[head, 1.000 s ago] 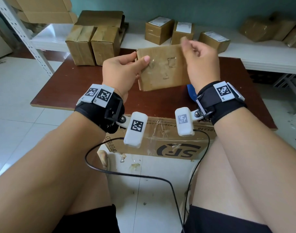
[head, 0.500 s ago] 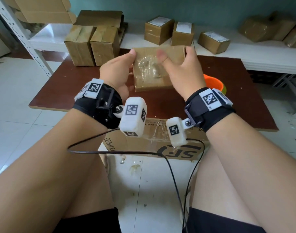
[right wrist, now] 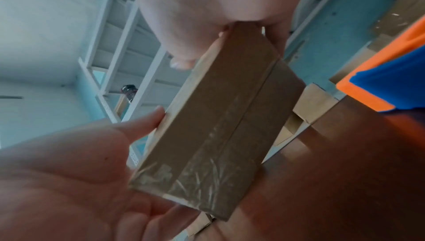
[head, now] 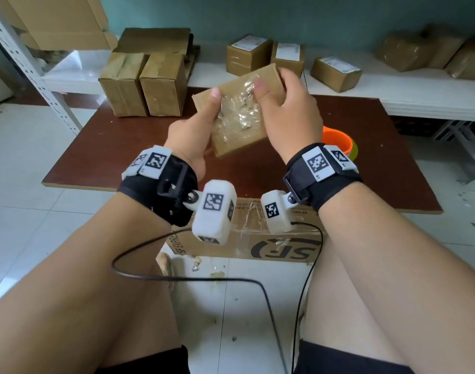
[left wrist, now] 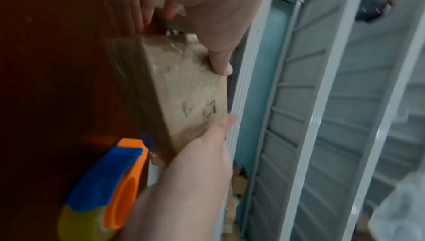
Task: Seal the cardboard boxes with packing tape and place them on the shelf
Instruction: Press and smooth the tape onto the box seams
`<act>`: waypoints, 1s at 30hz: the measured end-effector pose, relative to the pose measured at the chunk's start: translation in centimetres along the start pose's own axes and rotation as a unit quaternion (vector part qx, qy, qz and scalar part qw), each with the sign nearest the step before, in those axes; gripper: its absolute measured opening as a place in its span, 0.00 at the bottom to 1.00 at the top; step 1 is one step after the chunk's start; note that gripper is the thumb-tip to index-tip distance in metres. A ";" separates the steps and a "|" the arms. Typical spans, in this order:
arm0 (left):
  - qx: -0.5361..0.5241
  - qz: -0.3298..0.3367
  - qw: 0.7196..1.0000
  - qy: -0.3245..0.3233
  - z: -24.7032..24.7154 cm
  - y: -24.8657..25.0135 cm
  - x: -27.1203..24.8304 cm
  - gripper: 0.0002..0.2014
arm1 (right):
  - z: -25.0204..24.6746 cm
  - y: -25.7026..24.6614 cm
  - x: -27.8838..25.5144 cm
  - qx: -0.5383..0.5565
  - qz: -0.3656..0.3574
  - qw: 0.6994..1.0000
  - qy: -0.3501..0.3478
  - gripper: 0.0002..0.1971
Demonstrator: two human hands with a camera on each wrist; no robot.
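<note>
The small cardboard box (head: 241, 109) is held in the air above the brown table (head: 117, 155), tilted, between both hands. The left hand (head: 190, 133) grips its lower left side, thumb on the front; the right hand (head: 287, 112) grips the upper right corner. It looks light and stiff, since fingertips alone carry it. The wrinkled clear tape on its faces is probably slick, so bare cardboard edges and corners seem the surest hold.
</note>
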State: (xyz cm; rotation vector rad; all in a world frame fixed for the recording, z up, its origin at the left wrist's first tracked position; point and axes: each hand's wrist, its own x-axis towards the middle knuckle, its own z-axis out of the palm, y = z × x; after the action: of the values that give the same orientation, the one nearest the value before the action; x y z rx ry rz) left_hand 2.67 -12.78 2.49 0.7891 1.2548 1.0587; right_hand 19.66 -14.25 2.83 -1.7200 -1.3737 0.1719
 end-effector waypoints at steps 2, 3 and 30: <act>0.066 0.055 0.996 0.016 0.4 -0.4 -0.2 0.28 | 0.0 -0.2 -0.5 -0.019 0.002 0.999 -0.036 0.50; 0.082 0.082 0.993 0.019 0.5 -0.6 -0.2 0.25 | 0.1 -0.2 -0.7 -0.019 0.004 0.999 -0.039 0.53; 0.234 0.256 0.938 -0.023 1.2 -1.8 0.1 0.34 | -1.8 -0.7 0.1 -0.003 0.076 0.997 -0.011 0.36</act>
State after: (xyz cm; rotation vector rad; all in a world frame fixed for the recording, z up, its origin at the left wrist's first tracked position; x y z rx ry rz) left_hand 4.23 -13.22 0.97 1.5613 1.3120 1.1495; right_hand 20.26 -15.18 4.38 -1.8333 -1.2587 0.2722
